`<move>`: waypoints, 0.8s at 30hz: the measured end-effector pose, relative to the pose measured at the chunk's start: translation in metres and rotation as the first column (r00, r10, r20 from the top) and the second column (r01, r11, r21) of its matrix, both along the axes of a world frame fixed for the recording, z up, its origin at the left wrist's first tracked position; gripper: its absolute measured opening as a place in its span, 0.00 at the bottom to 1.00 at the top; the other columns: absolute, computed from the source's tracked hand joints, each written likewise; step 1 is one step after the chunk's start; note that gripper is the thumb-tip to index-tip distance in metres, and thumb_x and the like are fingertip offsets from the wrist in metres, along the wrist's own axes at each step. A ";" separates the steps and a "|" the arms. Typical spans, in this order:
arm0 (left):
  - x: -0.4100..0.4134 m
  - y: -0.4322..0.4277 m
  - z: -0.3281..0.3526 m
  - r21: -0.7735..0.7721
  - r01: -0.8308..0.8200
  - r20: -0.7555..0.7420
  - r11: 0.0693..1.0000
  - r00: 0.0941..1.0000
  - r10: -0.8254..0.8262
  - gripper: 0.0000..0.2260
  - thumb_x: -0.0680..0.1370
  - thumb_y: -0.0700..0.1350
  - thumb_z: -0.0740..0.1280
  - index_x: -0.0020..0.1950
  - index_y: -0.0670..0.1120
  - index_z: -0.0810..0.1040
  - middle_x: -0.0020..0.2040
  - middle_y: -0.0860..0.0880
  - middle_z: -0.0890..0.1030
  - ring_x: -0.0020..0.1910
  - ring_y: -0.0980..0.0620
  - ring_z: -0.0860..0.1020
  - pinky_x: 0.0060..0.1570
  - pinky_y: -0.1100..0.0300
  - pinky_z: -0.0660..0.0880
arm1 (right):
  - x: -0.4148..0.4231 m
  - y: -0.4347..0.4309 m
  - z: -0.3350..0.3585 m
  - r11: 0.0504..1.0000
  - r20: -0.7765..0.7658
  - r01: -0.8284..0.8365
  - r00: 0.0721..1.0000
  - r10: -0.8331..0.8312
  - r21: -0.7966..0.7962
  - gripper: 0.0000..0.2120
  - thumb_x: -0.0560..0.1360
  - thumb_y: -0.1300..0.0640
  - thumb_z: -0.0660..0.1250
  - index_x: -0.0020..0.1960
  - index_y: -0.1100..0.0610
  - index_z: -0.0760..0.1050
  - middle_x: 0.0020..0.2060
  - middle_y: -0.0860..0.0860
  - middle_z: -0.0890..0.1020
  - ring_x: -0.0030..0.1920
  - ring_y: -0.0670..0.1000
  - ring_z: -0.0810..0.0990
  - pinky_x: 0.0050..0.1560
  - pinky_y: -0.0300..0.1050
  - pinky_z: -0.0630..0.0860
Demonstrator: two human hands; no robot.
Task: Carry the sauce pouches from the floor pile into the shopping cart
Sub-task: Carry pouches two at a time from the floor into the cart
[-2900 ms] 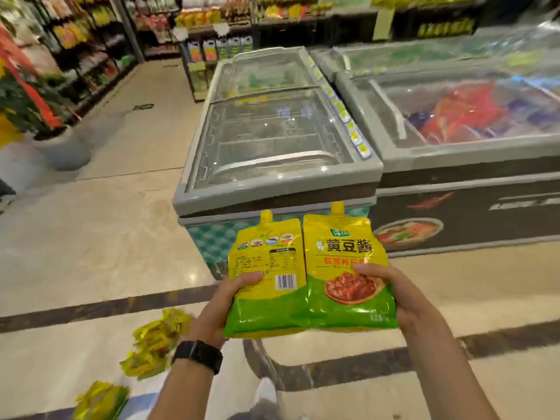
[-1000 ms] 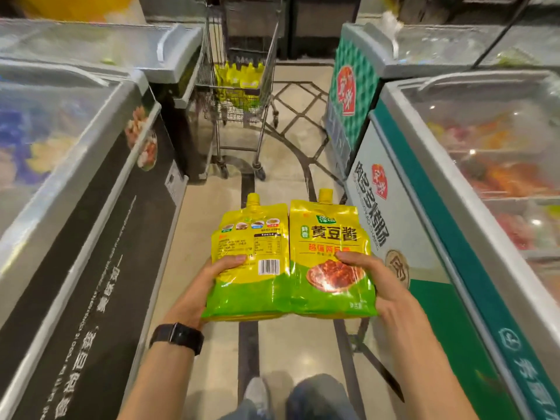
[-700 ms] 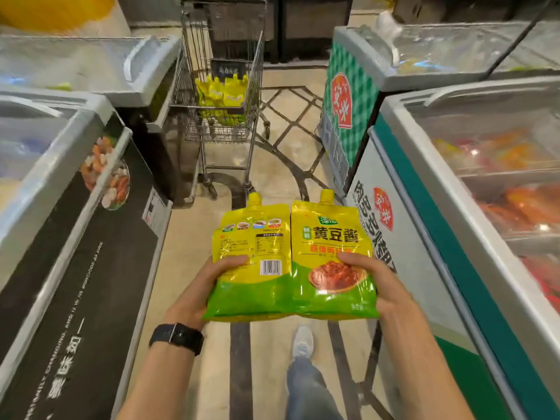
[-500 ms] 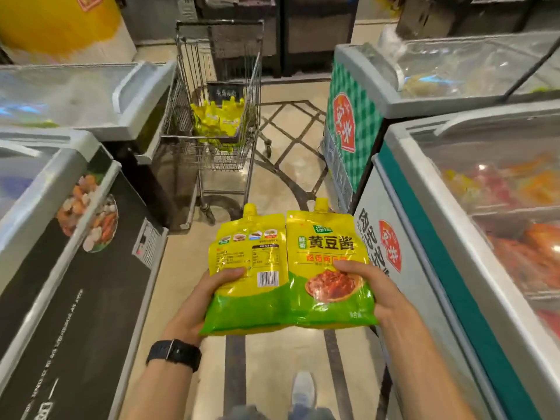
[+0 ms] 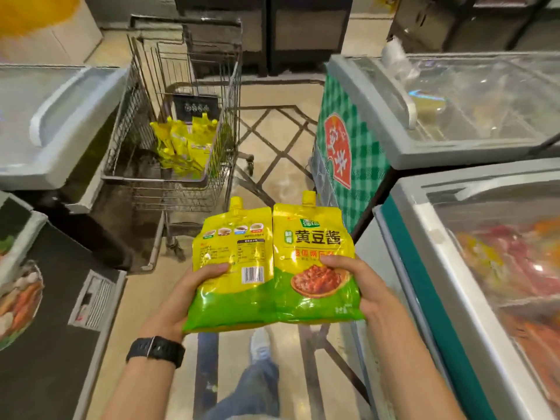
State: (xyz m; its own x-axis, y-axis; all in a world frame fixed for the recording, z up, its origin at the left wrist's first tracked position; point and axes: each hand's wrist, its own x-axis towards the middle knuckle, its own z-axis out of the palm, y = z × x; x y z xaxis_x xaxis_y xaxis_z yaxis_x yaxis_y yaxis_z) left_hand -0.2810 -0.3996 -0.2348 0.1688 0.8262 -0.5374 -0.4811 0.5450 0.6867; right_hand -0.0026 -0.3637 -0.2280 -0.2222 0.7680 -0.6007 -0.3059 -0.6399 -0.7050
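Observation:
I hold two yellow-and-green sauce pouches side by side in front of me, spouts pointing away. My left hand [image 5: 185, 301] grips the left pouch [image 5: 233, 268], which shows its back with a barcode. My right hand [image 5: 363, 286] grips the right pouch [image 5: 312, 244], which shows its front label. Ahead and to the left stands the wire shopping cart [image 5: 157, 180], about a step away. Several yellow pouches [image 5: 185, 144] lie inside its basket. The floor pile is out of view.
Chest freezers line both sides of the narrow aisle: a grey one [image 5: 60, 122] and a black-fronted one [image 5: 45, 313] on the left, a green-checked one [image 5: 351, 153] and a teal-edged one [image 5: 454, 268] on the right. My legs and shoe [image 5: 260, 344] show below the pouches.
I have turned away from the floor pile and walked down the freezer aisle; the cart has come much closer. Both hands keep the same grip on the pouches.

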 end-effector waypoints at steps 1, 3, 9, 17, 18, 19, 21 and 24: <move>0.001 0.023 0.001 -0.003 0.004 0.006 1.000 1.000 -0.004 0.39 0.56 0.42 0.82 0.67 0.43 0.76 0.60 0.38 0.82 0.51 0.38 0.84 0.46 0.43 0.83 | 0.000 0.022 0.003 1.000 0.001 0.011 1.000 -0.011 -0.002 0.43 0.44 0.56 0.86 0.59 0.63 0.80 0.57 0.66 0.81 0.59 0.68 0.79 0.64 0.71 0.69; 0.004 0.069 0.006 -0.012 -0.002 0.041 1.000 0.999 0.002 0.41 0.52 0.43 0.84 0.64 0.42 0.78 0.57 0.38 0.84 0.48 0.39 0.85 0.41 0.46 0.83 | 0.001 0.068 0.011 1.000 0.012 0.013 1.000 -0.013 -0.011 0.40 0.45 0.57 0.85 0.56 0.63 0.82 0.56 0.65 0.82 0.58 0.67 0.79 0.64 0.70 0.69; -0.004 0.194 0.011 -0.036 0.029 0.024 0.999 0.999 -0.028 0.50 0.42 0.45 0.86 0.65 0.41 0.78 0.56 0.36 0.84 0.47 0.38 0.85 0.43 0.42 0.83 | 0.003 0.187 0.016 1.000 0.009 0.018 1.000 -0.018 0.025 0.31 0.51 0.61 0.82 0.53 0.62 0.82 0.48 0.61 0.85 0.46 0.62 0.85 0.50 0.62 0.81; 0.000 0.342 -0.002 -0.098 -0.137 -0.008 0.986 0.991 0.137 0.28 0.65 0.41 0.74 0.65 0.39 0.76 0.49 0.37 0.86 0.41 0.39 0.86 0.40 0.43 0.83 | -0.003 0.370 -0.011 0.992 0.038 -0.128 0.991 0.128 -0.001 0.25 0.50 0.58 0.81 0.46 0.61 0.82 0.38 0.57 0.86 0.41 0.57 0.86 0.43 0.53 0.83; 0.000 0.360 -0.003 -0.104 -0.169 -0.015 0.980 0.986 0.168 0.31 0.63 0.43 0.77 0.65 0.39 0.77 0.49 0.37 0.86 0.41 0.39 0.86 0.39 0.44 0.83 | -0.006 0.394 -0.012 0.990 0.009 -0.142 0.990 0.142 -0.007 0.26 0.53 0.60 0.79 0.50 0.62 0.79 0.35 0.56 0.86 0.35 0.55 0.85 0.35 0.49 0.82; -0.001 0.377 -0.003 -0.105 -0.198 -0.037 0.975 0.980 0.195 0.39 0.55 0.45 0.82 0.64 0.39 0.77 0.50 0.37 0.86 0.41 0.39 0.86 0.38 0.45 0.83 | -0.010 0.419 -0.013 0.989 -0.010 -0.145 0.989 0.145 -0.015 0.31 0.52 0.61 0.80 0.54 0.62 0.77 0.35 0.56 0.86 0.34 0.55 0.85 0.32 0.47 0.81; -0.006 0.408 0.004 -0.113 -0.219 -0.048 0.969 0.975 0.215 0.47 0.44 0.46 0.85 0.62 0.41 0.78 0.49 0.37 0.86 0.40 0.39 0.86 0.35 0.46 0.83 | -0.021 0.467 -0.008 0.982 -0.039 -0.189 0.981 0.188 -0.017 0.36 0.50 0.63 0.81 0.57 0.62 0.76 0.35 0.56 0.85 0.33 0.55 0.85 0.31 0.48 0.81; -0.014 0.445 0.006 -0.109 -0.317 -0.055 0.942 0.948 0.313 0.34 0.59 0.43 0.80 0.65 0.42 0.77 0.50 0.37 0.86 0.40 0.39 0.86 0.36 0.44 0.83 | -0.044 0.531 -0.002 0.951 -0.096 -0.309 0.947 0.308 0.000 0.26 0.53 0.65 0.79 0.49 0.60 0.78 0.35 0.57 0.85 0.34 0.57 0.85 0.32 0.51 0.82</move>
